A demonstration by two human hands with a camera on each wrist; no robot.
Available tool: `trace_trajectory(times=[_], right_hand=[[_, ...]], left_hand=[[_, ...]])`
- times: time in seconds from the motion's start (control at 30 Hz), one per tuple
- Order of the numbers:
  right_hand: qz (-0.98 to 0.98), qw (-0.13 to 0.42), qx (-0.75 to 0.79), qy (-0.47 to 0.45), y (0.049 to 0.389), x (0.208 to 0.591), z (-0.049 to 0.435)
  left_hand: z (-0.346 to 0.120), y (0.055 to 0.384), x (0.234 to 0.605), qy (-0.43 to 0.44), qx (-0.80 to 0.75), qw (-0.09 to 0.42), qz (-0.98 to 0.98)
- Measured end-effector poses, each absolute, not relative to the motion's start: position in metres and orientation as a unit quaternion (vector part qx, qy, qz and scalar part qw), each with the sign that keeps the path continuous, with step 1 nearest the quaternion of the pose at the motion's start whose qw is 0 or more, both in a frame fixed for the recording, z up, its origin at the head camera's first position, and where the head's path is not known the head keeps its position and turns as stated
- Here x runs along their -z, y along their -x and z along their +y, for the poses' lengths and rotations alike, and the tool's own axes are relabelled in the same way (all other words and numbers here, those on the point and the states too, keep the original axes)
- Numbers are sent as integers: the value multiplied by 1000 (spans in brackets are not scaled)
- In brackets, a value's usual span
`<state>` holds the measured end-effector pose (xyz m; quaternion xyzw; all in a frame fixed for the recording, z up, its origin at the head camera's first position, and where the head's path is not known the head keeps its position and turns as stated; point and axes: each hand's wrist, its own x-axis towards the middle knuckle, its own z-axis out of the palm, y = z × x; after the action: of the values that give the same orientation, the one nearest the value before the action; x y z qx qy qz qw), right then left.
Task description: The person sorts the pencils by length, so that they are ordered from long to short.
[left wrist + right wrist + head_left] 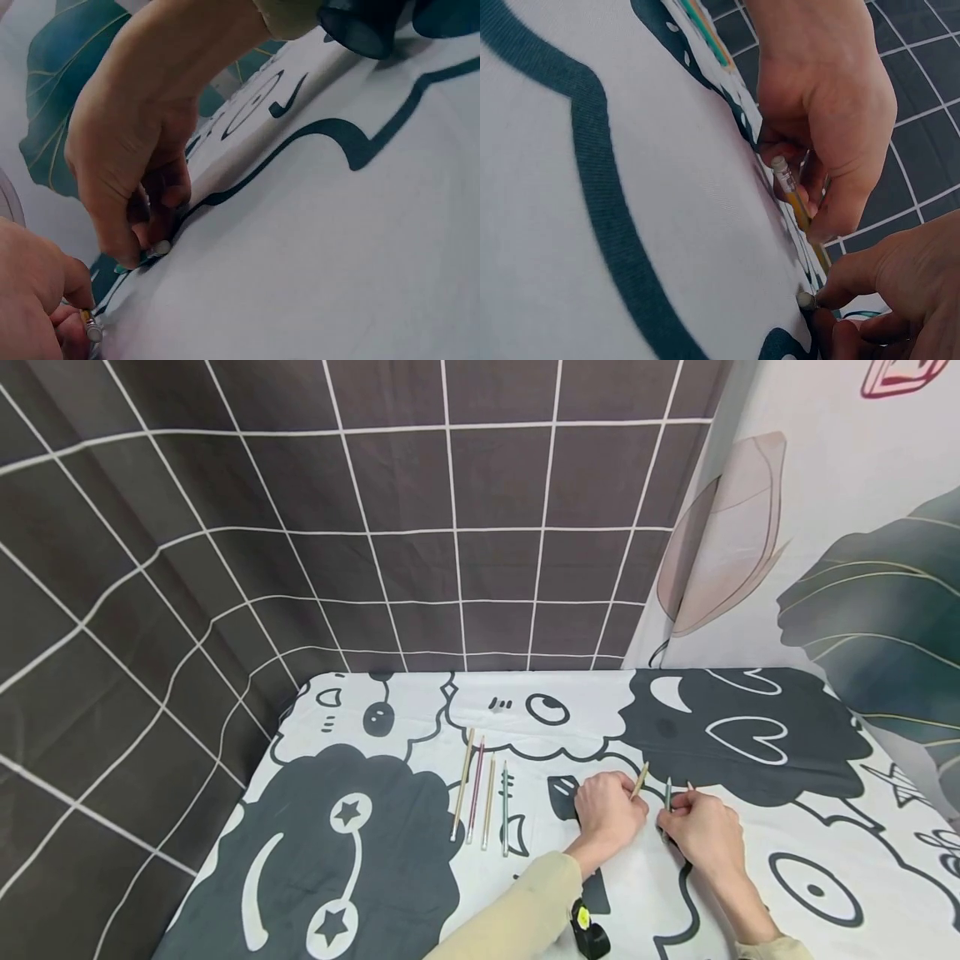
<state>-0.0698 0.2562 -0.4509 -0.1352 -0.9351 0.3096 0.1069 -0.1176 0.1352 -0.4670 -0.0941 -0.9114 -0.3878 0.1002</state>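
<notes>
My left hand point(611, 810) pinches a yellow pencil point(641, 779), its point away from me. In the right wrist view that yellow pencil point(801, 214) shows a metal band and a pale eraser end. Close by on the right, my right hand point(703, 831) pinches a green pencil point(668, 791). A reddish tip point(691, 786) pokes out past the right fingers; the rest of it is hidden. The left wrist view catches the eraser end of the green pencil point(160, 248) under the right fingertips. Several pencils point(476, 789) lie side by side left of my hands.
A black object with a yellow spot point(588, 931) lies near the front edge, beside my left sleeve. The patterned cloth point(420, 718) covers the table. Behind it hangs a dark grid curtain point(495, 560); a leaf-print white curtain point(817, 468) hangs at the right.
</notes>
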Motion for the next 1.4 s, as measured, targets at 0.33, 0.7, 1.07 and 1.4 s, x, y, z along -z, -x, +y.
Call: trace_trajectory(times=[0.33,0.7,1.07,1.4], right_hand=[[-935,98,-309,142,70,450,256],[-938,82,-295,161,70,447,254],[-945,54,-279,163,73,446,251],[-939,60,-303,152,71,445,252]], left_hand=[[123,120,458,53,453,67,-888],[107,123,453,27,499,35,-865],[95,123,450,13,507,17,-862],[82,123,446,-10,503,7,-864]])
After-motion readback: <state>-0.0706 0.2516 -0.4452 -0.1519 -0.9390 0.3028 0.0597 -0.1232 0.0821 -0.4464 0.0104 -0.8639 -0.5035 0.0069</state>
